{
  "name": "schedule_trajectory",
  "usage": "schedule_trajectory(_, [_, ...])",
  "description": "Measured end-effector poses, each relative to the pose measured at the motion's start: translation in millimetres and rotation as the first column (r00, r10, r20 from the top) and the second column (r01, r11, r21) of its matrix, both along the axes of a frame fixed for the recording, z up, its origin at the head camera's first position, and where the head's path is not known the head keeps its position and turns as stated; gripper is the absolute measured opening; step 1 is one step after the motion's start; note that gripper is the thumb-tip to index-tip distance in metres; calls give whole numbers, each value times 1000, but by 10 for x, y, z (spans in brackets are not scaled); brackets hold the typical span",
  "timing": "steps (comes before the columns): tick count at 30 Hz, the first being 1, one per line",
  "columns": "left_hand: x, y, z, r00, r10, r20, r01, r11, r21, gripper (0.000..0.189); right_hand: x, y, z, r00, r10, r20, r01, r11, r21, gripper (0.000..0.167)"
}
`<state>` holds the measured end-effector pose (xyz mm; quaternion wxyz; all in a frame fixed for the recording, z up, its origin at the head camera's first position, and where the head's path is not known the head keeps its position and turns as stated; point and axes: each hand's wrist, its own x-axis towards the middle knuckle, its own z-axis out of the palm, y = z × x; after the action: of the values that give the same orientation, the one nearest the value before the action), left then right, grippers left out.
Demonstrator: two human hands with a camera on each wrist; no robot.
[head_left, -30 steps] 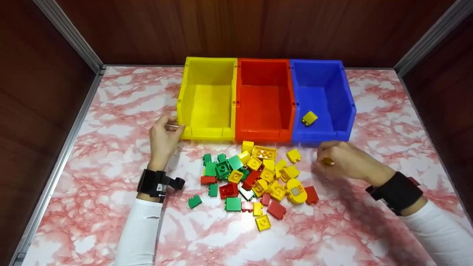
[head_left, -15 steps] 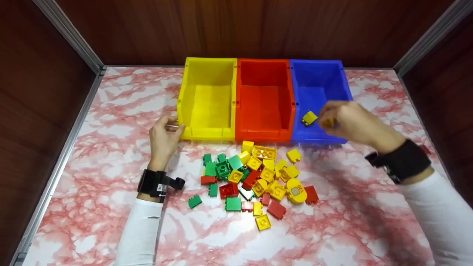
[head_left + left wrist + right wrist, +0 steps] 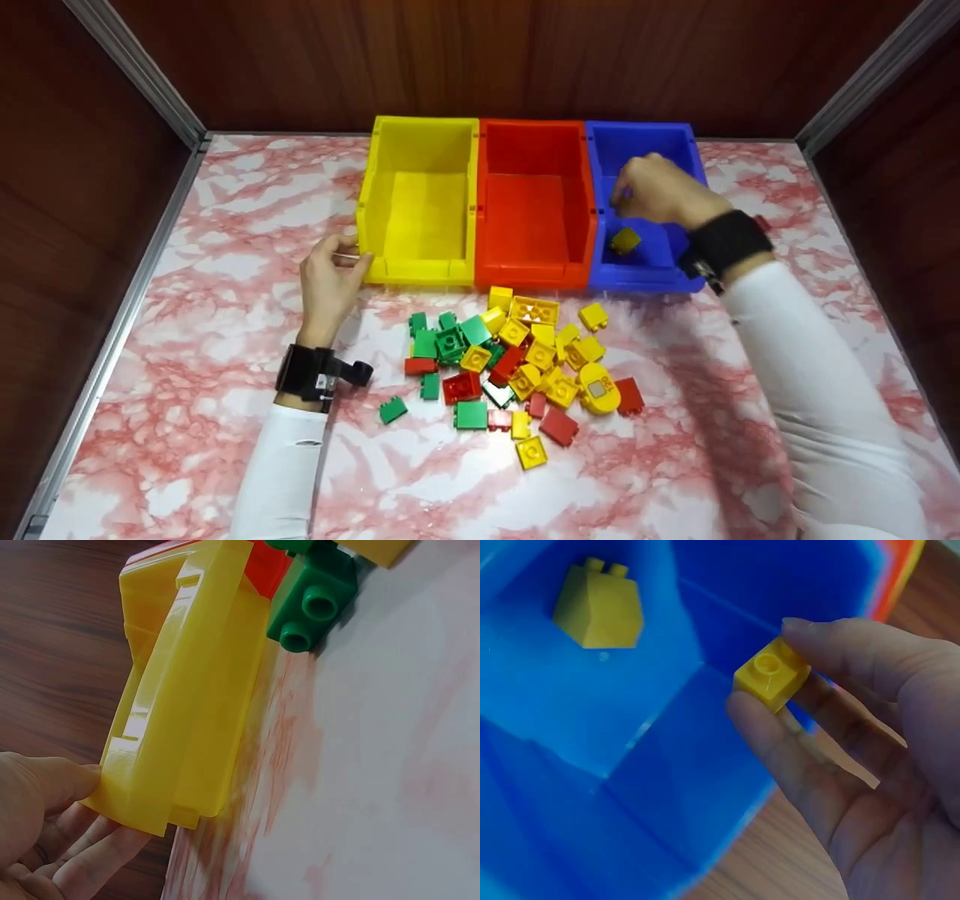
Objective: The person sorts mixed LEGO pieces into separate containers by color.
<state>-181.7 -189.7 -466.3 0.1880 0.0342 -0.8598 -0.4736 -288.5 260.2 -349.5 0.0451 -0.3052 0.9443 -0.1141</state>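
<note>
Head view, with twelve o'clock away from the person: nearest, two white sleeves [image 3: 281, 457] lie at about half past seven and four o'clock over the marbled table [image 3: 420, 495]. Next comes a pile [image 3: 506, 365] of green, red and yellow bricks, with a green brick [image 3: 392, 409] apart at its eight o'clock. Beyond, the left hand [image 3: 334, 281] has the pile at its four o'clock and grips the near corner of the yellow bin [image 3: 420, 272], which stretches off between its one and two o'clock; the left wrist view shows the thumb on one side of the rim, fingers on the other. At that bin's three o'clock stand the red bin [image 3: 534, 276], then the blue bin [image 3: 645, 281], side by side. In the blue bin lies a loose brick [image 3: 624, 241], at seven o'clock from the right hand [image 3: 664, 189], which is over the same bin. This hand is closed to a pinch: in the right wrist view a yellow brick [image 3: 771, 676] sits between thumb and fingertips, between ten and eleven o'clock from the palm, stud showing, with the loose brick well apart at its ten o'clock. Farthest, a brown panel [image 3: 525, 60] spans twelve o'clock.
</note>
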Motion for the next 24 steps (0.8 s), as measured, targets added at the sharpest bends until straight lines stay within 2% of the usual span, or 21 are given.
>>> schedule_trajectory(4, [-16,-2,3,1000,3,5,-3,1000,11,27,-188,-59,-173,994,-75,81,71,996,58,17])
schedule_trajectory(9, [-16,-3,8,1000,0,16,0,1000,21,26,-302,-88,-329,982,-144,119,133,986,99,10])
schedule_trajectory(12, [1,5,3,1000,-1,21,1,1000,29,25,-313,-89,-381,976,-170,133,152,980,132,11])
schedule_trajectory(17, [-3,9,6,1000,1,17,-1,1000,24,25,-303,-101,-407,958,-213,194,178,967,185,27])
schedule_trajectory(20, [-8,11,11,1000,-1,18,0,1000,17,25,-296,-91,-411,947,-235,217,194,961,197,29])
schedule_trajectory(22, [-11,12,12,1000,-1,21,0,1000,17,25,-297,-68,-406,946,-235,223,193,962,193,26])
schedule_trajectory(24, [-14,9,10,1000,2,22,-2,1000,16,26,-301,-28,-385,954,-217,207,180,966,183,24])
